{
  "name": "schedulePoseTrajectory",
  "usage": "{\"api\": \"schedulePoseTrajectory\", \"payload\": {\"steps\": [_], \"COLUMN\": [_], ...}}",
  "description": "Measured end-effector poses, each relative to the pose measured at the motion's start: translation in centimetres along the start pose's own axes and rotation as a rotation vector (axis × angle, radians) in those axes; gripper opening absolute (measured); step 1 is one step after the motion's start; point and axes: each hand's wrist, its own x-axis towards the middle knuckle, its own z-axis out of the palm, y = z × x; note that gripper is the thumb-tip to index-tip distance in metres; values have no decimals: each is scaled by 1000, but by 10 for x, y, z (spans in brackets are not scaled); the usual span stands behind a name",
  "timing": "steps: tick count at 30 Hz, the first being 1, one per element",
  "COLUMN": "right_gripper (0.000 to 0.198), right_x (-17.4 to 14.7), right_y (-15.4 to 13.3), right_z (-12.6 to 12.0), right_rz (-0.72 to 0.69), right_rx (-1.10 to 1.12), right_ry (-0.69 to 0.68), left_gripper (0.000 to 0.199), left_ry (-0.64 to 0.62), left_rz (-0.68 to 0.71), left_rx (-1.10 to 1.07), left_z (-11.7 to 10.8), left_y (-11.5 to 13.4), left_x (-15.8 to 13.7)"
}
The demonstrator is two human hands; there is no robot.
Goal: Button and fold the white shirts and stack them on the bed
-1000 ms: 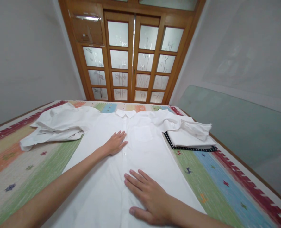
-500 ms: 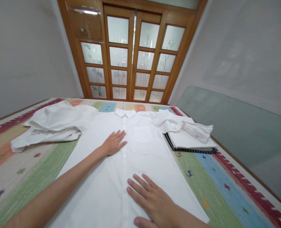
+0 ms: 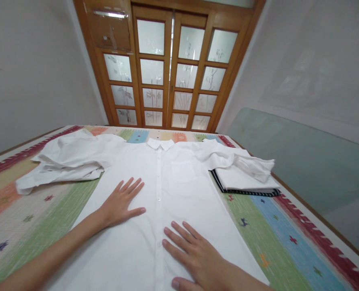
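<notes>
A white button-up shirt (image 3: 179, 202) lies front side up on a patterned cloth, its collar pointing away from me. My left hand (image 3: 121, 202) rests on the left side of the shirt front, fingers spread and palm down. Nearer to me, my right hand (image 3: 194, 254) lies flat beside the button strip, its fingers apart. Neither hand grips the fabric. A breast pocket (image 3: 183, 171) shows at the upper right. The shirt's right sleeve (image 3: 252, 165) lies over a folded stack of clothes, white on top with a black-and-white edge below.
A bunched pile of white fabric (image 3: 67, 157) lies at the left, by the shirt's left sleeve. The striped, multicoloured cloth (image 3: 276, 242) covers the surface. Behind it stand wooden doors (image 3: 169, 97) with frosted panes; a pale green panel (image 3: 303, 157) leans along the right wall.
My left hand has slid back toward me and to the left, away from the button strip, with its fingers spread wider. My right hand has stayed in place.
</notes>
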Motion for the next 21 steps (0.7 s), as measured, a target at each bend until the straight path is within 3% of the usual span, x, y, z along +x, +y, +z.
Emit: {"api": "schedulePoseTrajectory", "payload": {"steps": [3,6,10,12,15,21], "right_gripper": [67,59,51,48,53,69], "right_x": [-6,-16,-28,-35,-44,-56], "right_y": [11,38,88,112,141,182], "right_z": [-4,-16,-49,-71,-100,-125], "right_rz": [33,155,422,574,771,1060], "right_rx": [-56,-122,-106,-40,29,-175], "right_ry": [30,117,452,618,723,707], "left_gripper": [95,104,101,89,64,57], "left_ry": [-4,-11,-24,-13,65,211], "left_rz": [83,173,197,174,127,138], "left_rx": [11,-8,-37,-41,-59,-118], "left_z": [-2,-10,-18,-18,-14,-9], "left_y": [-13,-24,-31,-31,-26,-9], "left_x": [-32,-58,-69,-65,-47,12]}}
